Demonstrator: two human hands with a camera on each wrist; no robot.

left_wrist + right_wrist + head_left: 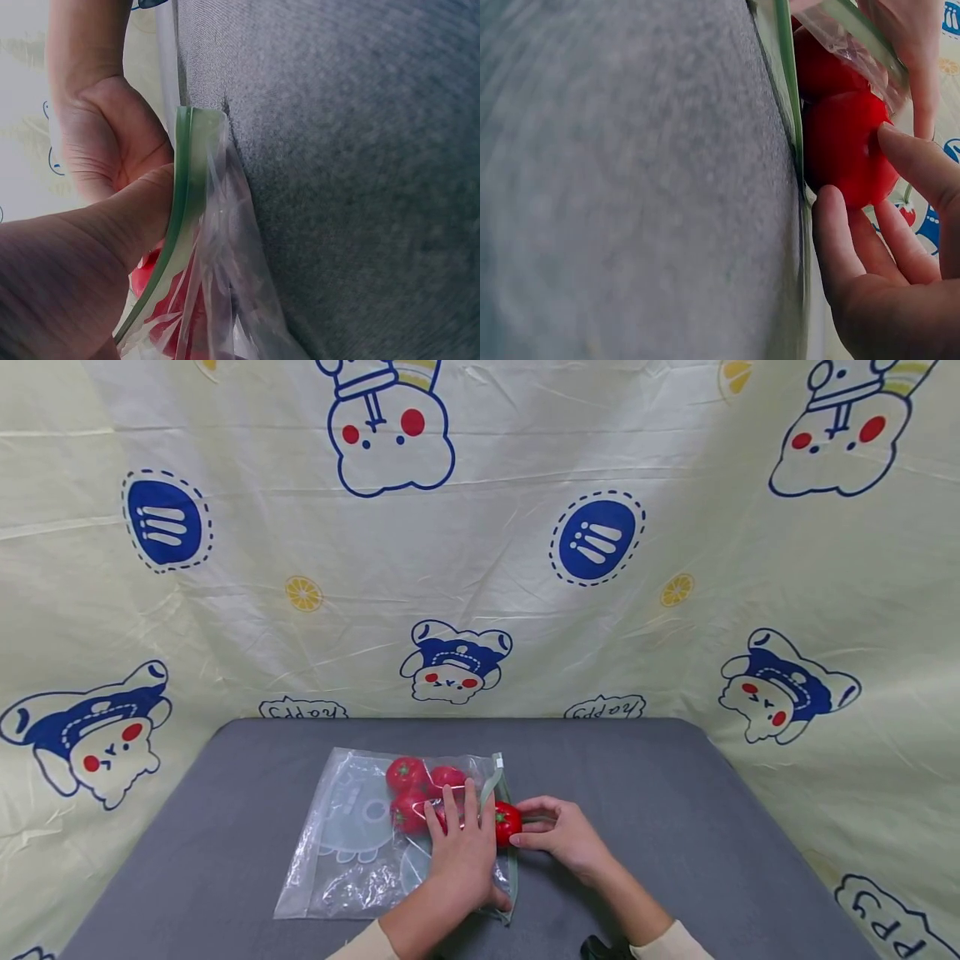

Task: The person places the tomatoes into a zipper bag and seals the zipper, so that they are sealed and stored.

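A clear zip bag (360, 893) with a green-edged mouth lies flat, its mouth toward the right. Several red tomatoes (406, 773) sit inside it, partly hidden by my left hand (461, 860). That hand rests on top of the bag near the mouth, fingers spread and straight; its thumb is by the green zip edge (180, 187) in the left wrist view. Another tomato (847, 150) lies at the mouth, between the two zip edges. My right hand (558, 835) holds this tomato from the right, thumb on one side and fingertips on the other.
A grey cloth-covered table (637, 777) lies under the bag. Behind it hangs a pale patterned curtain (495, 543) with cartoon prints. A small black object (600, 947) shows by the right wrist at the bottom edge.
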